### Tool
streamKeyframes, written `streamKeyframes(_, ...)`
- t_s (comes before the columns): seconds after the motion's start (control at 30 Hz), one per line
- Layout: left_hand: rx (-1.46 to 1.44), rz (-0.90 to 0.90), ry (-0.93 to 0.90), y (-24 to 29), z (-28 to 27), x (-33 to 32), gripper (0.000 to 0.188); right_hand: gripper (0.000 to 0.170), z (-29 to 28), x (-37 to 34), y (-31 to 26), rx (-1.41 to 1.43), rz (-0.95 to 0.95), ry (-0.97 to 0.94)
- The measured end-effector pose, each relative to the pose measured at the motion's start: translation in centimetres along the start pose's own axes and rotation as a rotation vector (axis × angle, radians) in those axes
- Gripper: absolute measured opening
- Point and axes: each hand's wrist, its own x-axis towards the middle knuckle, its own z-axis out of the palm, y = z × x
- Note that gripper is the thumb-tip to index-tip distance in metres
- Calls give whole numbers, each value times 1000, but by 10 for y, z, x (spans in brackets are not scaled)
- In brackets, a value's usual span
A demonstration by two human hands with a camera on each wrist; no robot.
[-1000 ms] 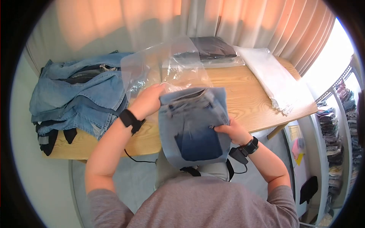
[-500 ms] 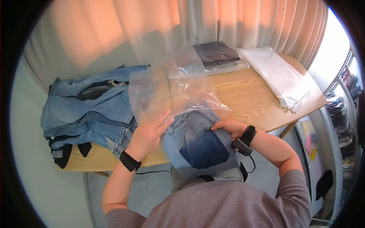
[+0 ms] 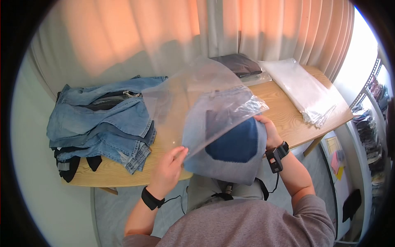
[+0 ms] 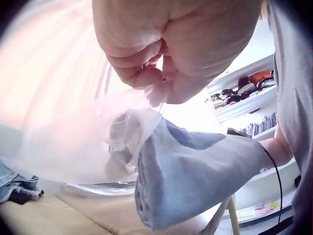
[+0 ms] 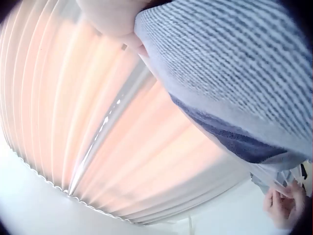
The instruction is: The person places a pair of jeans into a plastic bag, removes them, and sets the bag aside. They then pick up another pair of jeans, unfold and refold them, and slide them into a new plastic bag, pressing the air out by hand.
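A folded pair of light blue jeans (image 3: 224,169) with a dark blue patch is held up in front of the person's lap. My right hand (image 3: 269,132) grips its right side, the fingers partly hidden behind the cloth. A clear plastic bag (image 3: 175,109) lies over the upper part of the jeans, its open edge slanting across the dark patch. Near the lower left corner of that edge, my left hand (image 3: 168,169) pinches the film between thumb and fingers. In the left wrist view the pinched plastic (image 4: 139,115) hangs beside the folded jeans (image 4: 195,171).
On the wooden table (image 3: 279,101), a heap of jeans (image 3: 98,119) lies at the left. A dark bagged garment (image 3: 238,65) sits at the back, with a stack of clear bags (image 3: 298,88) to its right. Curtains hang behind; shelves of clothes (image 3: 366,152) stand at the right.
The bag has come down over the upper part of the jeans. My left hand has moved down toward me and now pinches the bag's edge; my right hand has shifted right along the jeans.
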Motion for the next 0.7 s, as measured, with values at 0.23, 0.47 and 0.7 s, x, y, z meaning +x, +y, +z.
streamKeyframes(0.23,98,-140,135,-19,46,-13,32,31,-35,-5,3,139,-31,-40)
streamKeyframes(0.47,-307,-731,255,-36,77,-11,23,32,-45,-5,14,133,-135,-137)
streamKeyframes(0.7,-405,-724,40,-18,77,-21,19,33,-73,6,17,47,-312,-234)
